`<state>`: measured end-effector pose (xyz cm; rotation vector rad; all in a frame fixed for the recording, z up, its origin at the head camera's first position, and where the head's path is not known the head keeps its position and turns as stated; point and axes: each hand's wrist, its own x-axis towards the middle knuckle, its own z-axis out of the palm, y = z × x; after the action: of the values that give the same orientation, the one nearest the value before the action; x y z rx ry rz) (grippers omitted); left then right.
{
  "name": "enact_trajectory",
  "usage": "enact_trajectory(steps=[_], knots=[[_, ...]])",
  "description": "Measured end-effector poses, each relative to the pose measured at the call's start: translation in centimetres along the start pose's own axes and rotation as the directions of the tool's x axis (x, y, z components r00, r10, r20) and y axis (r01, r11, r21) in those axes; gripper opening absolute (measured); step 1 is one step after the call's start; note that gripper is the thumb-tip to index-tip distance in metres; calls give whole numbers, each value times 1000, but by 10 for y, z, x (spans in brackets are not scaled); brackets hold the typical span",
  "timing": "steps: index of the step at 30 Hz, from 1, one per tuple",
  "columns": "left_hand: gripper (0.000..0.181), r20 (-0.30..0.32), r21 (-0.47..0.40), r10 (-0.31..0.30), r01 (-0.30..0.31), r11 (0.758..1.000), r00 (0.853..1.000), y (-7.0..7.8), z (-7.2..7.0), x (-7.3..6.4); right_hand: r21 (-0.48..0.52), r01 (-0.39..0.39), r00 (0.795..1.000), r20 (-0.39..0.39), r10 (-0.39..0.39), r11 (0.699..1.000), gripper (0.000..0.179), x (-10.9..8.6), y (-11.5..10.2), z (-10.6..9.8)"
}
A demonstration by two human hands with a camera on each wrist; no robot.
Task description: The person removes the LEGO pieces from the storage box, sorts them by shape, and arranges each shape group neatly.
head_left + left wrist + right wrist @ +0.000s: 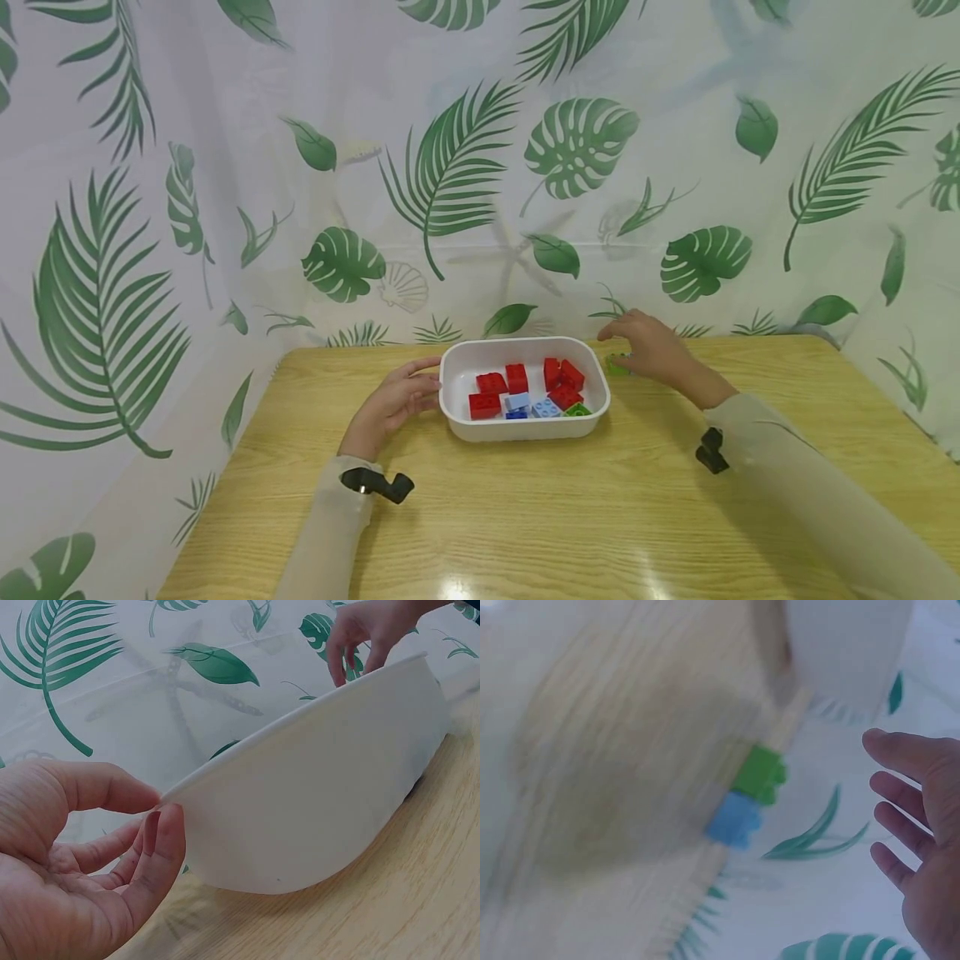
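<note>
A white plastic box (495, 430) holds several toy building bricks: red bricks (517, 378), light and dark blue ones (547, 407) and a green one (577, 410). At the box's left end, my left hand (393, 404) pinches the rim between thumb and finger, as the left wrist view shows. My right hand (656, 350) hovers past the box's right end with fingers spread and nothing held. Beneath it on the table are a green brick (757, 774) and a blue brick (735, 819), touching each other; in the head view the hand partly covers them.
The box stands toward the back of a wooden table (510, 517). Behind the table hangs a white cloth (480, 300) printed with green leaves, which also runs along both sides.
</note>
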<state>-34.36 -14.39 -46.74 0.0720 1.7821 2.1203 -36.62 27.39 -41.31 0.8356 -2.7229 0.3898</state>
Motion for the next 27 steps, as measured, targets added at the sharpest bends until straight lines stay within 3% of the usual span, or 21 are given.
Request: enact_trajectory(steps=[6, 13, 21, 27], knots=[[56, 5, -7, 1, -1, 1000, 1000, 1, 0, 0, 90, -20, 999, 49, 16, 996, 28, 9, -31, -3], [56, 8, -9, -4, 4, 1000, 1000, 1, -1, 0, 263, -52, 992, 124, 20, 963, 27, 11, -63, 4], [56, 6, -15, -7, 8, 1000, 1000, 3, 1, -2, 332, -15, 980, 192, -52, 943, 29, 8, -73, 24], [56, 18, -25, 2, -1, 1000, 1000, 2, 1, -1, 320, 40, 973, 204, -110, 947, 28, 5, -76, 33]])
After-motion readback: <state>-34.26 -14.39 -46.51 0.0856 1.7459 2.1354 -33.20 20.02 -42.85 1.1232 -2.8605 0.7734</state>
